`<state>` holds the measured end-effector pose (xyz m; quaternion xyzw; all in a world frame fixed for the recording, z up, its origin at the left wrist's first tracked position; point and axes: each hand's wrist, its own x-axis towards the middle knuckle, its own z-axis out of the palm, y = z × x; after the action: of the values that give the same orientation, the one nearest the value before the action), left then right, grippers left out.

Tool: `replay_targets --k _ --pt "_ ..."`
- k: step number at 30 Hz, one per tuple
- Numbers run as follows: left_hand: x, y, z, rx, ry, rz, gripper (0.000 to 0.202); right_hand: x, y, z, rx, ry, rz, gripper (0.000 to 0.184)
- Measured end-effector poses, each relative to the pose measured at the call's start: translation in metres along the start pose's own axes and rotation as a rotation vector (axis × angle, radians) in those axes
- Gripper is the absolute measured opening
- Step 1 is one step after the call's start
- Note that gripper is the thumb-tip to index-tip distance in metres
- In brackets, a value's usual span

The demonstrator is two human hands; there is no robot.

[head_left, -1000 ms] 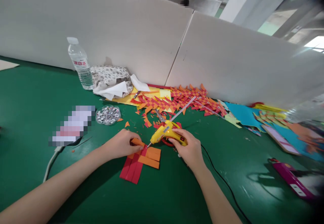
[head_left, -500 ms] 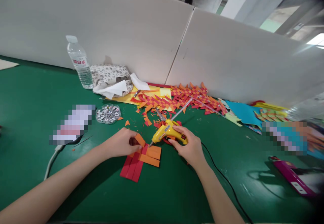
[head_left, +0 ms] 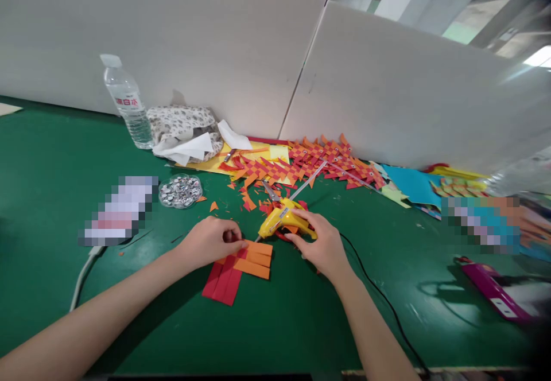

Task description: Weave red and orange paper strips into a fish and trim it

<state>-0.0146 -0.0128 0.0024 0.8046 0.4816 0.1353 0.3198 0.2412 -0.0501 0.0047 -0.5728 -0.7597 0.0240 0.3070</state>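
On the green tabletop (head_left: pixel 279 335), between the hands and toward the wearer, lies a woven paper piece (head_left: pixel 224 283), red strips running toward the near edge, orange strips to the right. Left hand (head_left: pixel 213 242): thumb and forefinger pinch the upper edge at an orange strip; remaining fingers curled. Right hand (head_left: pixel 321 244): fingers wrapped round the handle of a yellow glue gun (head_left: pixel 278 220), nozzle angled down and left, just beside the orange strips' upper edge; contact cannot be told. Scissors (head_left: pixel 270 190) lie partly hidden behind the gun. Beyond: orange paper scraps (head_left: pixel 247 200), a dish of googly eyes (head_left: pixel 181 191) at left, heaped red-and-orange woven fish shapes (head_left: pixel 322 160) near the partition (head_left: pixel 387 82).
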Motion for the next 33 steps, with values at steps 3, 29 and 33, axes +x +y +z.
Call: replay_targets --k 3,29,33 --pt "0.000 0.000 0.000 0.025 0.009 -0.016 0.028 0.000 0.000 -0.001 -0.006 0.001 -0.013 0.042" --pt "-0.004 0.016 0.004 0.174 0.073 -0.108 0.035 0.002 0.005 -0.014 -0.024 0.233 0.066 0.034" --pt "-0.004 0.015 0.005 0.165 0.082 -0.115 0.037 0.002 0.005 -0.012 -0.027 0.289 0.181 0.036"
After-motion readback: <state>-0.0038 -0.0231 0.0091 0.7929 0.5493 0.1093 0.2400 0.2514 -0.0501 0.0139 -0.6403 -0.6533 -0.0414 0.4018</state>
